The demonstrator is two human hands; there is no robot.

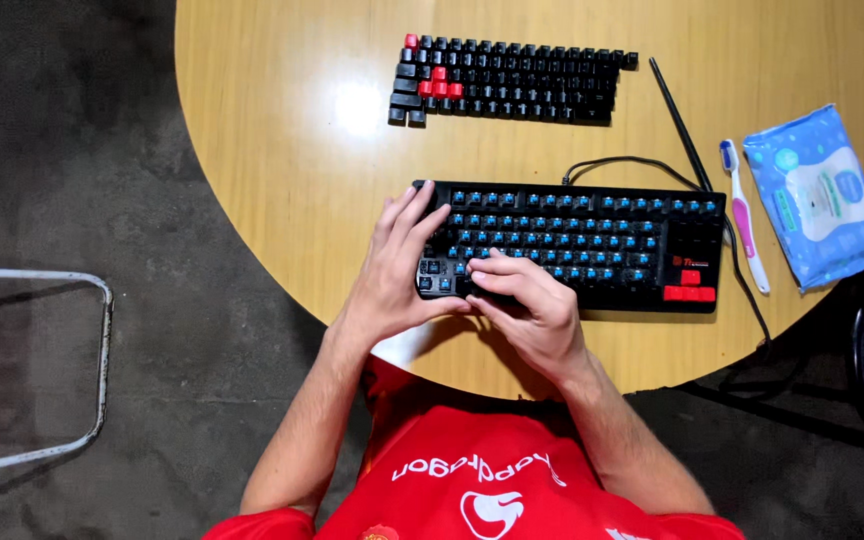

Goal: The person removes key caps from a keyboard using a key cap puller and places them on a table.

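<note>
Hands [472, 285] on stripped, blue-switched keyboard [592, 235]

Round wooden table [282, 150]. Rows of removed black and red keycaps [507, 80] near its far edge. At right: thin black rod [679, 120], pink-and-white toothbrush [744, 215], blue wet-wipe pack [817, 195]. Metal-framed chair [42, 370] on dark floor at left

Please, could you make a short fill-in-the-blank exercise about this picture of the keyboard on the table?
1. The keyboard under both hands shows bare switches of ____ colour.
2. The removed keycaps lie in rows on the round wooden table; most are black, a few are ____.
3. The toothbrush lies between the keyboard and a ____ pack of wipes.
4. The left hand rests on the keyboard's ____ end.

Missing words: blue; red; blue; left
</note>
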